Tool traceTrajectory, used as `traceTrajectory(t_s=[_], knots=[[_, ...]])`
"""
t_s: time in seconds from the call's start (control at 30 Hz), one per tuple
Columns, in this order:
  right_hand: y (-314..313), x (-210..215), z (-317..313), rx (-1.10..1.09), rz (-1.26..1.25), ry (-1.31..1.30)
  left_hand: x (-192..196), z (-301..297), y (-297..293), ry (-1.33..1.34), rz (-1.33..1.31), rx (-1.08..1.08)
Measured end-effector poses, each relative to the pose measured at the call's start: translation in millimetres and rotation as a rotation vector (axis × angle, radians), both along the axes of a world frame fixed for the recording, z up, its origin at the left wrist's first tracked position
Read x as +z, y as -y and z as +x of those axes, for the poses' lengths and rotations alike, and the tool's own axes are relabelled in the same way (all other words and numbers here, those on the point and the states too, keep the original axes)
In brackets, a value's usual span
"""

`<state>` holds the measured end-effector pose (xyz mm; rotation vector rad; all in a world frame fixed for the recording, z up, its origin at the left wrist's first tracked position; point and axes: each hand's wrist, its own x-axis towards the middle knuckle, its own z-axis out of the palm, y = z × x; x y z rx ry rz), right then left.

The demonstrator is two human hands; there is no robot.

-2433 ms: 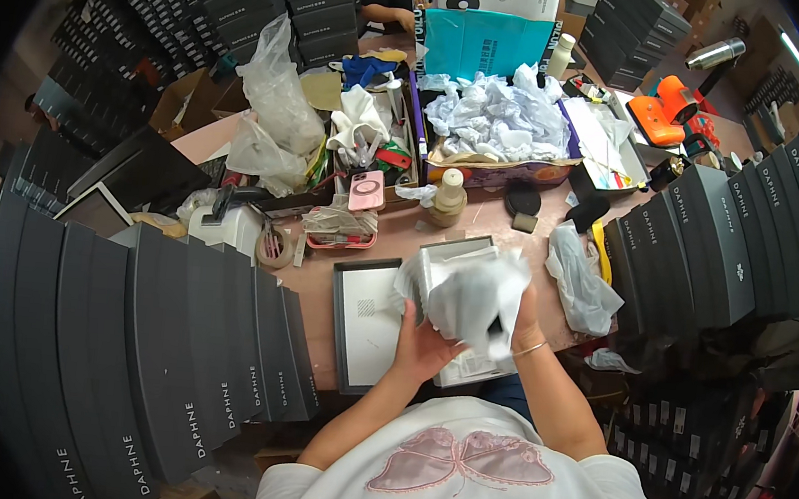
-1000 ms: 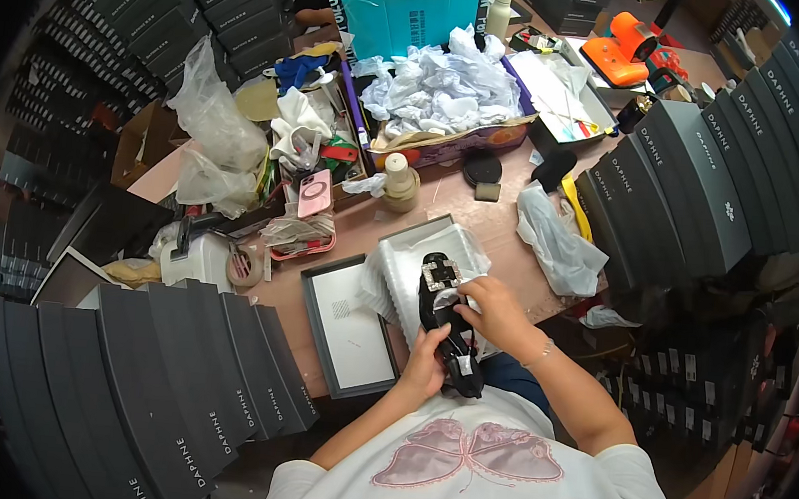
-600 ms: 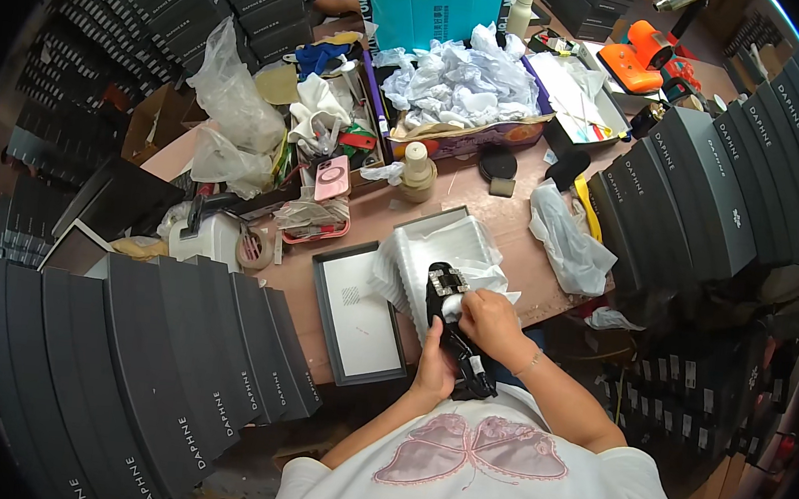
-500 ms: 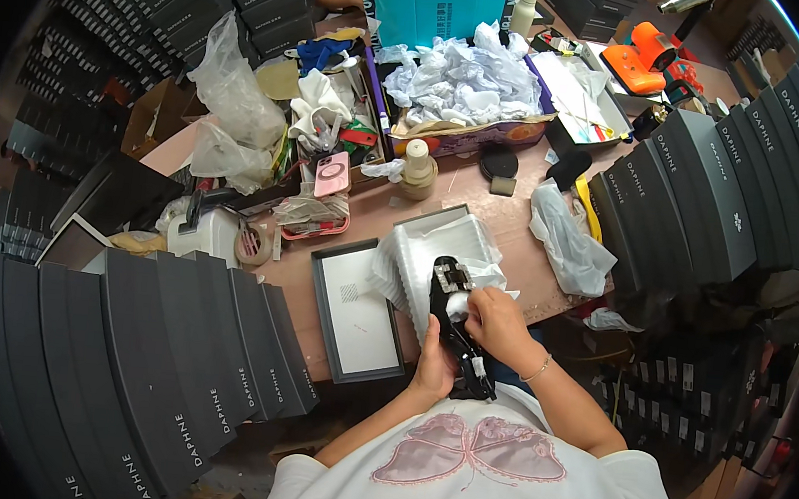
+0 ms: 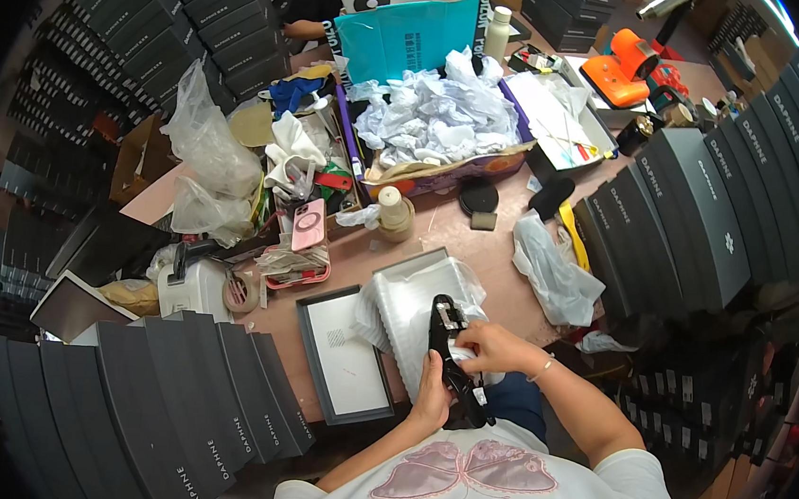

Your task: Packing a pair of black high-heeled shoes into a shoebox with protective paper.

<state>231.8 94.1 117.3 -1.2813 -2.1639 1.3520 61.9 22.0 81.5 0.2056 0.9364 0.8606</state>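
Note:
My left hand (image 5: 431,395) and my right hand (image 5: 489,345) both grip a black strappy shoe (image 5: 449,349) just above the near edge of the table. The shoe hangs over an open grey shoe box (image 5: 415,284) lined with white tissue paper (image 5: 392,317). The box's lid (image 5: 345,354) lies flat to the left, inner side up. My left hand holds the shoe's lower end, and my right hand pinches it near the middle.
Rows of dark shoe boxes (image 5: 168,391) stand at the left, and more of them (image 5: 697,218) at the right. A carton of crumpled white paper (image 5: 439,120), clear plastic bags (image 5: 550,267), a pink phone (image 5: 308,224), a tape roll (image 5: 242,291) and an orange tool (image 5: 624,70) crowd the table. Another person's arm (image 5: 300,27) shows at the back.
Earlier both hands held white tissue paper over the box. Now they grip the black shoe, which has stayed above the box's near end for the last second.

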Motion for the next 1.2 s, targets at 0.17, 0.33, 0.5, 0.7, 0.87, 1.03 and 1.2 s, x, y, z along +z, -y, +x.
traceTrajectory(t_s=[0.17, 0.33, 0.5, 0.7, 0.87, 1.03, 1.2], knots=[[-15.9, -17.5, 18.6, -0.179, -0.484, -0.283, -19.6, 0.6, -13.3, 0.092, -0.065, 0.006], [-35.4, -48.3, 9.3, 0.157, -0.108, -0.178, -32.1, 6.3, -25.9, 0.111, -0.159, 0.120], [-49.1, -30.7, -28.7, 0.074, -0.297, 0.102, -35.4, 8.4, -37.9, 0.180, -0.340, 0.236], [-63.7, -38.6, -14.6, 0.121, -0.729, -0.057, -39.2, 3.3, -47.0, 0.173, -0.359, 0.156], [-55.1, -31.6, -38.0, 0.053, -0.298, 0.060, -48.0, 0.3, -46.1, 0.097, -0.384, 0.213], [-66.1, -28.3, -39.2, -0.045, -0.247, 0.120, -72.6, -7.9, -32.7, 0.160, -0.437, 0.186], [-113.0, -88.9, -83.0, -0.210, 0.128, 0.077, -83.1, -6.6, -31.9, 0.062, -0.446, 0.215]])
